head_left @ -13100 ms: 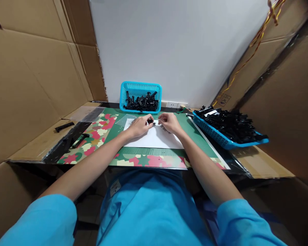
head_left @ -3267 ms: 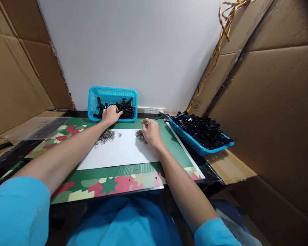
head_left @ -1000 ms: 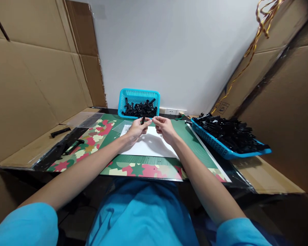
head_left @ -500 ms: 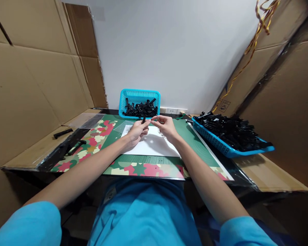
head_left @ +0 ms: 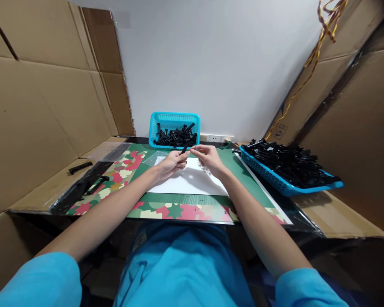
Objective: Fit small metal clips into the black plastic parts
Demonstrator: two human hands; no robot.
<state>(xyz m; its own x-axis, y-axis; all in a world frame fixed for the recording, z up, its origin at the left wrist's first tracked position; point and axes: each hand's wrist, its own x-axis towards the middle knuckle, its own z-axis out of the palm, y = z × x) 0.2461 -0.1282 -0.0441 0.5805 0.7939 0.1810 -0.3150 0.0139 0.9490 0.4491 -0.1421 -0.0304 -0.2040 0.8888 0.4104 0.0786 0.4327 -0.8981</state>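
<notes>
My left hand point(head_left: 172, 164) is closed around a small black plastic part point(head_left: 184, 149), whose end sticks up past the thumb. Close beside it, my right hand point(head_left: 209, 157) pinches at the part's near end with thumb and forefinger; whatever thin thing is between those fingertips is too small to name. Both hands hover above a white sheet point(head_left: 192, 184) on the green mat. Under my right hand lies a little heap of small clear or silvery pieces point(head_left: 205, 169), partly covered by the fingers.
A blue basket point(head_left: 174, 115) with several black parts stands against the wall. Another blue basket point(head_left: 275, 181), heaped with black parts, sits at the right. Loose black parts point(head_left: 80, 167) lie at the left beside the patterned mat point(head_left: 115, 175). Twisted yellow wires point(head_left: 320, 47) hang at upper right.
My left hand has turned slightly, and the black part now leans more to the right. My right hand has shifted a little to the right, showing more of the small pieces.
</notes>
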